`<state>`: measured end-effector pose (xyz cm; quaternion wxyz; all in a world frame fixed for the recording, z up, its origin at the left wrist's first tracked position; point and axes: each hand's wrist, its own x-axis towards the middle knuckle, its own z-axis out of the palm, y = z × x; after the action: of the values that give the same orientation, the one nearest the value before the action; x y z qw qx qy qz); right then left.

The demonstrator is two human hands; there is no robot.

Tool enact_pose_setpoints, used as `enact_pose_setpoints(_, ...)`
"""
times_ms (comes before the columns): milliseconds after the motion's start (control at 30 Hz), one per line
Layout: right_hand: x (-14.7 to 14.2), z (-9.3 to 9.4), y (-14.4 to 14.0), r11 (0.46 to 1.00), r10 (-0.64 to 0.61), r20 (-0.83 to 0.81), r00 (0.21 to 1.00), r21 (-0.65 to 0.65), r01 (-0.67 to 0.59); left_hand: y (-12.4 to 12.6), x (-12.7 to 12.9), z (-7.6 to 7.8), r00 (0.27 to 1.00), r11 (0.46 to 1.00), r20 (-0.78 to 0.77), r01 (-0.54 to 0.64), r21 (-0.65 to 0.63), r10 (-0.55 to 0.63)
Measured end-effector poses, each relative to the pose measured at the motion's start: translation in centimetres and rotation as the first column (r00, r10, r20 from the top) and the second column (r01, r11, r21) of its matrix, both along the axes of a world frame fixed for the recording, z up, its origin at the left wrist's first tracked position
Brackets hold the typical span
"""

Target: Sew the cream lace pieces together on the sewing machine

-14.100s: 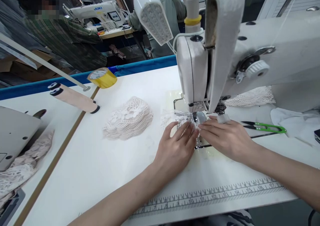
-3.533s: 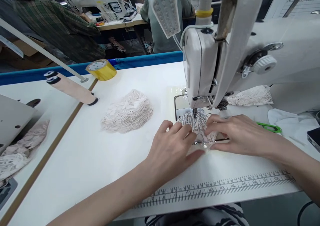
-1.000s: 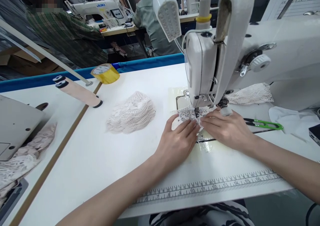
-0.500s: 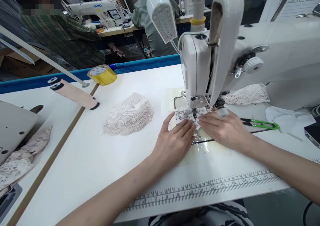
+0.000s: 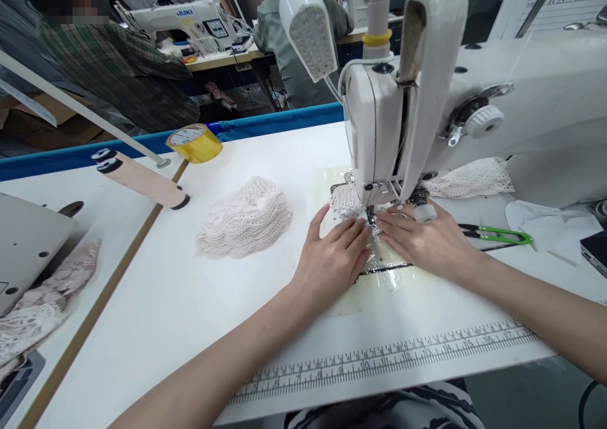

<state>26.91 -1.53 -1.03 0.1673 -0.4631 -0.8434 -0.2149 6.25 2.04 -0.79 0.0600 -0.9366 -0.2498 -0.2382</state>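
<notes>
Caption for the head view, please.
Left hand and right hand press a lace piece flat under the sewing machine, lace stack alongside.

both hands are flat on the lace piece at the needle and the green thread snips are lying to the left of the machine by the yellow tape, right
Not quite. The head view shows the green thread snips lying right of the sewing machine, just beyond the right hand, not by the yellow tape. The rest holds: the left hand and the right hand press flat on the lace piece at the needle.
</notes>
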Motion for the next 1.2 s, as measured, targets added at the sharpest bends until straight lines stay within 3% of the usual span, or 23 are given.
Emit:
enact_pose_setpoints(400,0.2,-1.0,0.4,0.996,-0.073,0.063,0.995,0.048,0.07,0.4,0.2,0.0,1.0,0.999,-0.002,-0.02,-0.025,0.02)
enact_pose_setpoints(700,0.0,-0.7,0.3,0.995,-0.095,0.067,0.993,0.031,0.093,0.6,0.1,-0.1,1.0,0.999,-0.001,-0.016,-0.036,0.016)
enact_pose_setpoints(867,0.0,-0.4,0.3,0.997,-0.07,0.039,0.997,0.01,0.07,1.4,-0.4,0.2,0.997,0.998,-0.047,-0.069,0.001,0.069)
enact_pose_setpoints(1067,0.0,1.0,-0.4,0.999,-0.014,0.032,0.999,0.035,0.013,0.4,-1.3,1.4,0.992,0.975,-0.048,-0.107,0.195,0.119)
enact_pose_setpoints(1200,-0.6,1.4,-1.1,0.999,0.041,-0.075,0.996,-0.004,-0.041,0.6,-1.1,1.7,1.0,0.994,-0.002,-0.022,0.109,0.022)
